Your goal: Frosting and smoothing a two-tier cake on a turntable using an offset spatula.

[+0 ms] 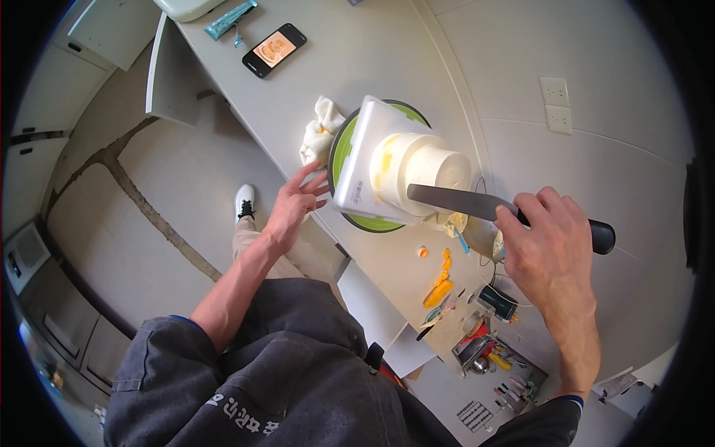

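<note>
A two-tier cake in pale cream (438, 167), with a yellow smear on its lower tier, stands on a white square board (357, 162) over a green, dark-rimmed turntable (342, 146). My right hand (550, 251) grips a long icing spatula (463, 200) by its black handle, the metal blade lying across the view of the upper tier; whether it touches the cream cannot be told. My left hand (296, 204) is beside the turntable's near left edge, fingers apart, holding nothing. Just beyond its fingertips lies a crumpled white cloth (319, 134).
A phone (274, 50) and a teal packet (230, 19) lie on the counter. Right of the turntable are a metal bowl (481, 237), piping bags, orange-yellow fruit (438, 294) and a dark green container (498, 302). A tool tray (472, 352) stands farther along. A cupboard door (167, 72) hangs open.
</note>
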### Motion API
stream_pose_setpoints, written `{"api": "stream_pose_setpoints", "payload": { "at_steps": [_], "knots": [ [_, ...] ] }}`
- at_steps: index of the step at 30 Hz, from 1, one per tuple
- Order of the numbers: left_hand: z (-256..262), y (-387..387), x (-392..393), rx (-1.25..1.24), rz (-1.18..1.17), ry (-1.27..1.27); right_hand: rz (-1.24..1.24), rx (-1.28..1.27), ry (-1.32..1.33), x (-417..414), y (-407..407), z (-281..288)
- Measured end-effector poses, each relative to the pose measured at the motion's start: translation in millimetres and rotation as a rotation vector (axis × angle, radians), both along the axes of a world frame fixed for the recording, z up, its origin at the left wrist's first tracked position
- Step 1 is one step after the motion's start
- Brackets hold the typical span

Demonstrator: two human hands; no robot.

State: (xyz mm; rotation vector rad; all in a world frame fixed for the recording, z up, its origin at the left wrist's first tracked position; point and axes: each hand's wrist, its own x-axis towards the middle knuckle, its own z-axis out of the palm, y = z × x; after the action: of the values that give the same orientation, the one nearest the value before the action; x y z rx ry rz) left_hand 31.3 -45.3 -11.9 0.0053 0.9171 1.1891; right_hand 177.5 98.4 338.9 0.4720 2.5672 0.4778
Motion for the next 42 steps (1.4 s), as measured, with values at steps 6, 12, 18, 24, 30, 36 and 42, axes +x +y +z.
{"api": "stream_pose_setpoints", "payload": {
  "at_steps": [6, 12, 18, 24, 30, 36, 42],
  "knots": [
    [-2.3, -7.0, -0.9, -0.076, -0.238, -0.009, -0.029, -0.013, -0.049, -1.1, -1.7, 3.1],
    [1.2, 3.6, -4.5, 0.039, -0.016, -0.004, -0.027, -0.013, -0.015, -1.6, -4.1, 2.2],
    [2.2, -1.6, -2.4, -0.120, -0.317, 0.013, -0.036, -0.011, -0.031, -3.3, -5.0, 2.2],
    [0.8, 2.9, 0.5, -0.031, 0.060, 0.032, -0.015, 0.001, -0.006, -5.5, -3.5, 3.9],
    [-8.6, -2.6, -2.6, -0.061, -0.211, 0.000, -0.033, -0.005, -0.005, -6.5, -2.6, 4.6],
    [-3.9, -2.7, -1.9, -0.133, -0.219, -0.005, -0.019, 0.002, 0.002, -4.7, -2.1, 3.1],
    [-1.6, -1.1, 0.9, -0.007, 0.028, 0.005, -0.013, 0.011, 0.006, -3.2, -2.9, 3.7]
  ]
}}
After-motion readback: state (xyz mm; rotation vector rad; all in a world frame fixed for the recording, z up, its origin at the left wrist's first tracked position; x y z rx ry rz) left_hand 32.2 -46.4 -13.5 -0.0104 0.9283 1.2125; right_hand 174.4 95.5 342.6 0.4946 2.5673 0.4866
